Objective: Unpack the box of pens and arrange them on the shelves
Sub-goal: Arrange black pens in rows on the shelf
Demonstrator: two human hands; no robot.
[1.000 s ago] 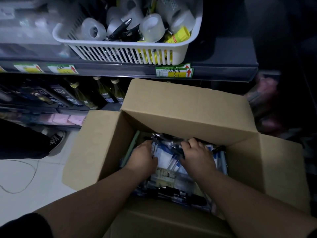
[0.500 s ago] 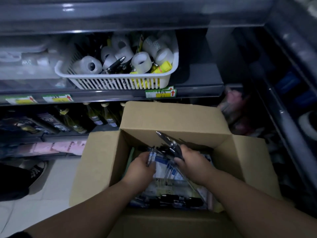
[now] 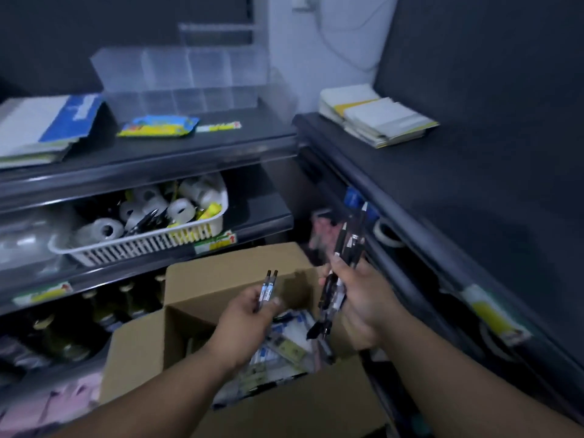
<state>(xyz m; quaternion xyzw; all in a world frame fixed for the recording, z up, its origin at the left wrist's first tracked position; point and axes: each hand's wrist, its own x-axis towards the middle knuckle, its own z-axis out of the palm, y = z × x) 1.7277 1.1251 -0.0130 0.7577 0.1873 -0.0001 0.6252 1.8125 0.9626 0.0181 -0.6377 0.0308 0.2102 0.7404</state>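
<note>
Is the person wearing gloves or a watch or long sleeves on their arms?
No. The left hand and right hand are bare: no gloves, no rings that show. The wrists have no watch or band. The left forearm and right forearm are uncovered, and no sleeve shows in this picture.

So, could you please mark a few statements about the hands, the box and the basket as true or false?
1. The left hand holds two pens. True.
2. The right hand is empty. False: it grips a bundle of black pens.
3. The box is closed. False: its flaps stand open.
4. The basket holds tape rolls. True.
</note>
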